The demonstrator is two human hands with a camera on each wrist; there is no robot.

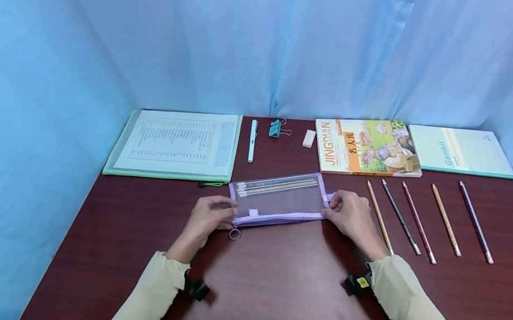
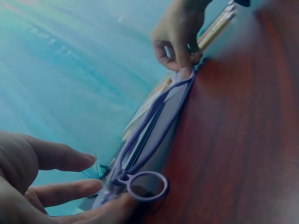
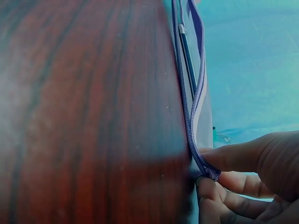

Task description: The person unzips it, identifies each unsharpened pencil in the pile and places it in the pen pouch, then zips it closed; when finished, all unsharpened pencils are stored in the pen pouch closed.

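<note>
A see-through pencil pouch point(image 1: 280, 201) with purple edging lies on the table, several pencils point(image 1: 278, 184) showing inside it. Along its front edge the zipper point(image 3: 198, 93) is undone and the mouth gapes. My right hand point(image 1: 351, 215) pinches the pouch's right front corner, at the zipper's end, between thumb and finger. At the left end, my left hand point(image 1: 210, 220) touches the pouch, its fingers point(image 2: 70, 156) fairly straight and spread apart. Beside them hangs the zipper's purple ring pull point(image 2: 148, 186). How firmly the left fingertips press is hidden.
Several loose pencils point(image 1: 445, 220) lie in a row at the right. Behind stand a pen point(image 1: 252, 141), a binder clip point(image 1: 275, 128), an eraser point(image 1: 309, 138), an illustrated book point(image 1: 370, 148) and a pale notebook point(image 1: 461, 152). A green-edged document folder point(image 1: 172, 143) lies at the left.
</note>
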